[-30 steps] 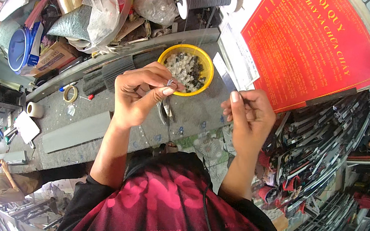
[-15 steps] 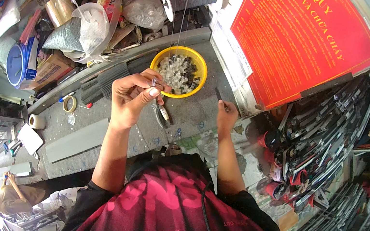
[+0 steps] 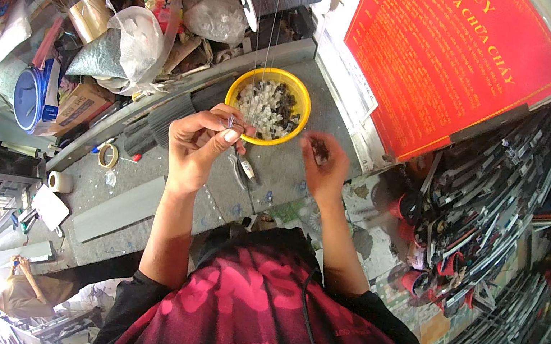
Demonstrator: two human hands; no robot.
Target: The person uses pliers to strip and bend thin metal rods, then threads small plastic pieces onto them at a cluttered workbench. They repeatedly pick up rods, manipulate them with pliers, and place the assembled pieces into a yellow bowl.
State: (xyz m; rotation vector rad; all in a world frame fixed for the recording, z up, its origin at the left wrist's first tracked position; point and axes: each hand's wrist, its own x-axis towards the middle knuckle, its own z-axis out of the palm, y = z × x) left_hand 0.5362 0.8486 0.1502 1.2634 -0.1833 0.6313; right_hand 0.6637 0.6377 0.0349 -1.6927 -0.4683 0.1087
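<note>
My left hand point(image 3: 198, 144) is in a pinch just left of the yellow basin point(image 3: 304, 120). Between its thumb and fingers are thin pale cord ends point(image 3: 231, 121), their tips sticking up. The basin holds a heap of small clear plastic pieces point(image 3: 261, 105) and darker ones point(image 3: 292, 113). Right of the basin, my right hand point(image 3: 326, 173) is blurred, its fingers curled around something small and dark point(image 3: 320, 152) that I cannot make out. A tool with a pale handle point(image 3: 245, 165) lies on the grey surface below the basin, partly behind my left hand.
A spool of grey cord point(image 3: 286, 0) stands behind the basin, with thin strands running down toward it. Plastic bags point(image 3: 214, 14) and a blue-rimmed tub point(image 3: 28, 98) are at left. Long metal strips point(image 3: 495, 209) crowd the right. Another person point(image 3: 29, 291) is at lower left.
My right hand has moved left and up, closer to the basin's right rim. The thin dark piece that stuck up from it no longer shows that way. My left hand keeps its pinch.
</note>
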